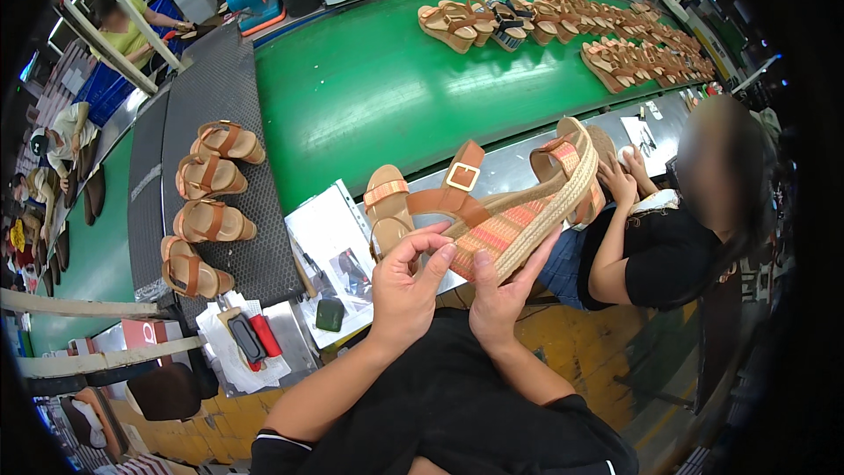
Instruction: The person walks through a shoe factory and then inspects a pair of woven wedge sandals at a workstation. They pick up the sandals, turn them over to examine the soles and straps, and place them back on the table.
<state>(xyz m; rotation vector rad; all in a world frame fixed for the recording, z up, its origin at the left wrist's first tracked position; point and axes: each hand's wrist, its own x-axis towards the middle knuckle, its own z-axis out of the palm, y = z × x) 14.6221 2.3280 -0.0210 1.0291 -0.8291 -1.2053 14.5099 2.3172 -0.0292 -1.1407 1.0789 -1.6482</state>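
A wedge sandal [514, 233] with tan straps, a gold buckle and a woven orange-striped side is held up on its side in front of me. My right hand [503, 299] grips its heel end, the thumb lying on the wedge. At the heel's left edge, the thumb and forefinger of my left hand [409, 280] pinch together, and what sits between them is too small to make out. Just beyond my left hand, another matching sandal [387, 198] stands on the metal ledge, partly hidden by the strap and my fingers.
Several sandals [215, 220] stand on the dark mat at left. Rows of sandals [563, 22] line the green conveyor belt [343, 88]. Papers [330, 229], a green pad [330, 315] and a red-handled tool [264, 336] lie nearby. A co-worker [651, 237] sits close at my right.
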